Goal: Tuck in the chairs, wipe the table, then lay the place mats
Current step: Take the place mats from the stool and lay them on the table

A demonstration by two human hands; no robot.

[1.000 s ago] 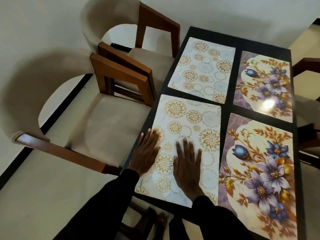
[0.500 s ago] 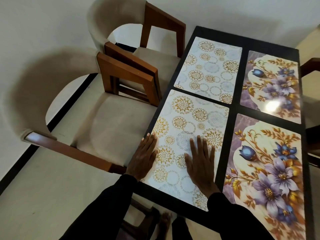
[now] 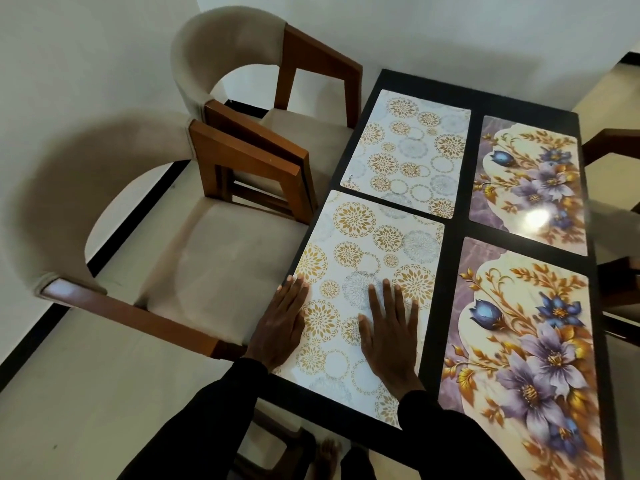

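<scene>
Lying at the table's (image 3: 446, 233) near-left corner — gold-circle place mat (image 3: 374, 258), both hands flat on it, fingers straight: left hand (image 3: 280, 327) at its left edge, right hand (image 3: 389, 336) mid-mat. Three more mats (image 3: 530, 181) beyond and right; two chairs (image 3: 214, 251) along the left edge.

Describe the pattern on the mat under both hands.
White mat with gold and grey floral circles, seen in the head view.

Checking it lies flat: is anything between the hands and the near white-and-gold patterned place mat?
Nothing visible: left hand and right hand rest flat, directly on the near white-and-gold patterned place mat.
</scene>
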